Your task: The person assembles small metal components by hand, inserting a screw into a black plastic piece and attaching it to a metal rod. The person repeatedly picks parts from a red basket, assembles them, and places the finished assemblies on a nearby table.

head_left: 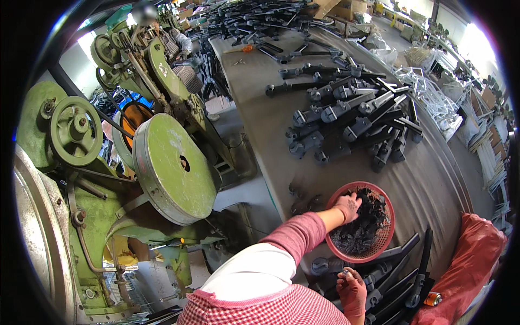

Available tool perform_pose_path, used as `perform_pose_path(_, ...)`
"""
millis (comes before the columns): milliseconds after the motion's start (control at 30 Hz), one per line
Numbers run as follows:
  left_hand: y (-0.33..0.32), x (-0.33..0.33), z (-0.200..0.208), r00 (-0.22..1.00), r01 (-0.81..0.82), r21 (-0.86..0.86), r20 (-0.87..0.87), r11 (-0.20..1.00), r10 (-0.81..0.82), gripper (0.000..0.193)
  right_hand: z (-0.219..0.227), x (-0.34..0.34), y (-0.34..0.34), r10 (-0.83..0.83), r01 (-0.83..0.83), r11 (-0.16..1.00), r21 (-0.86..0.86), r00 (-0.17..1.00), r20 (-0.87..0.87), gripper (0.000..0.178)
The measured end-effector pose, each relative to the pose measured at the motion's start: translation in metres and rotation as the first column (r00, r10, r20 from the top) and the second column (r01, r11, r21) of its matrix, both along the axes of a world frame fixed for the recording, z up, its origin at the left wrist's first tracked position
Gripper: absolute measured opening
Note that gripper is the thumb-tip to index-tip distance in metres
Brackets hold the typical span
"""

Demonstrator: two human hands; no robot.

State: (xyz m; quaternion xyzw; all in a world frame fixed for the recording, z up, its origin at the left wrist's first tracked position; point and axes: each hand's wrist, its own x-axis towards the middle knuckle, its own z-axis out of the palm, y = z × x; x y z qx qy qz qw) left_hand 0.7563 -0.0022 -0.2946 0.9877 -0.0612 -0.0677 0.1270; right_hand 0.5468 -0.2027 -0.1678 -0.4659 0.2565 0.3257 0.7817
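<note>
"Red plastic, pierced all round with little holes: that's our round basket (387, 230), sitting on the brown-grey table (422, 179), just in front of us!"

"And what a filling we've got, small black pieces (357, 233), matt and jumbled, banked unevenly against the wall. Too tangled for us to pick out a single shape."

"Into them goes our left hand (346, 208), over the basket's far left side, smudged dark, fingers loosely curled with the tips down among the black. Any grip on a piece? We can't tell, the tips are buried."

"Down to our right hand (353, 292), then: thumb and fingers drawn together, pinching a small greyish piece (345, 271) too tiny for us to name."

"Just beside that hand we see black tubes (398, 273) with grey joint ends, near side of the basket, and a bigger spread of jointed bars (346, 105) beyond it. Red sack (466, 260) lying off to our right!"
</note>
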Motion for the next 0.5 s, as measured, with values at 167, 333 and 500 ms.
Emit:
perform_pose_path(167,-0.023,-0.005,-0.011,0.996,-0.093,-0.147,-0.006,0.985,0.093,0.023,0.000,0.007,0.006,-0.012,0.015,0.998,-0.056,0.999,0.053,0.017)
perform_pose_path(333,-0.019,-0.035,0.015,0.914,-0.406,-0.792,-0.341,0.457,0.221,0.026,0.005,0.020,0.002,-0.088,0.108,0.988,-0.107,0.981,0.174,0.014)
perform_pose_path(500,-0.025,-0.122,0.087,0.719,-0.690,-0.640,-0.550,-0.338,-0.426,0.020,0.013,0.034,-0.005,-0.168,0.162,0.986,0.044,0.956,0.240,0.015)
